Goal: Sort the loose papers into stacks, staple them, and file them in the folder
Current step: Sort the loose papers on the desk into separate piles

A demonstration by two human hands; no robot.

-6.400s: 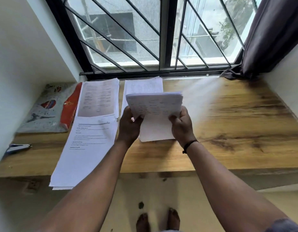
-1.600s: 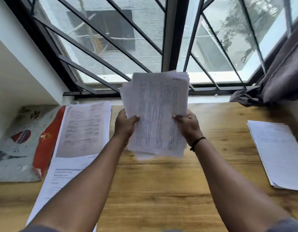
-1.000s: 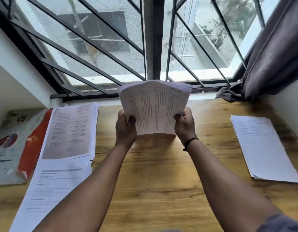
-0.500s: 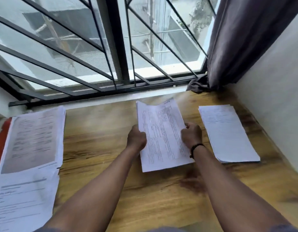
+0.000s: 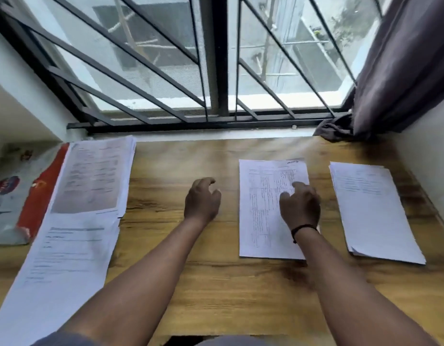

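Right hand [image 5: 300,208], fingers loosely bent, gripping nothing, over middle paper stack [image 5: 263,216]; contact with sheet unclear from this angle. Left hand [image 5: 202,201] empty, fingers relaxed, above bare wooden desk [image 5: 216,283]. Step in hand: squaring stack; best done by pressing flat, nudging edges flush. Second stack [image 5: 373,211] near right, edges slightly fanned. Two paper piles [image 5: 91,176] at left, partly overlapping. Patterned folder [image 5: 18,193], red edge, far left. Thin white printed sheets, matte grainy wood.

a home: wooden desk [image 5: 216,283] under barred window [image 5: 216,58], curtain [image 5: 403,58].
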